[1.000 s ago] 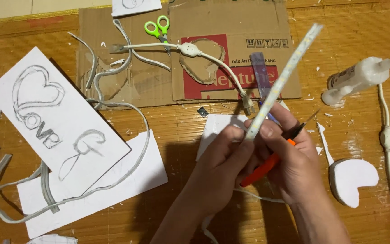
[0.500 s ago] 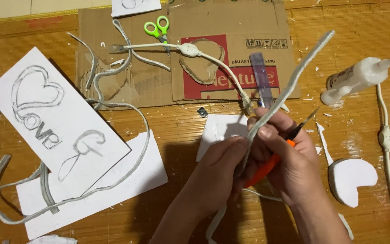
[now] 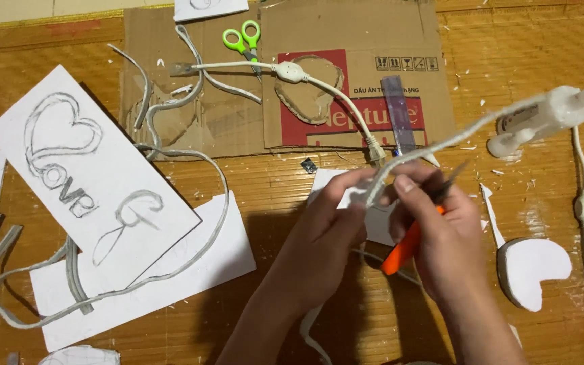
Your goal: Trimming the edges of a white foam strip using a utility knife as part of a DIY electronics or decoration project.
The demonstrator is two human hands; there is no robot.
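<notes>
My left hand (image 3: 332,223) pinches a pale flexible strip (image 3: 454,138) that bends up and to the right from my fingers. My right hand (image 3: 441,236) grips an orange-handled utility knife (image 3: 407,247), its dark blade end (image 3: 451,179) close against the strip beside my left fingers. Both hands hover over a white sheet (image 3: 332,186) on the wooden floor (image 3: 265,182). The strip's lower end trails down beneath my left forearm (image 3: 309,331).
A white board with a drawn heart and letters (image 3: 96,179) lies left, with grey strips looped around it. Flattened cardboard (image 3: 346,74) carries green scissors (image 3: 241,37), a white cable and a ruler (image 3: 398,111). A white glue bottle (image 3: 542,118) and heart-shaped foam piece (image 3: 532,270) sit right.
The strip, straight and pointing up a second ago, has bent over and drooped to the right. My hands have shifted slightly and the knife tip now sits closer to the strip.
</notes>
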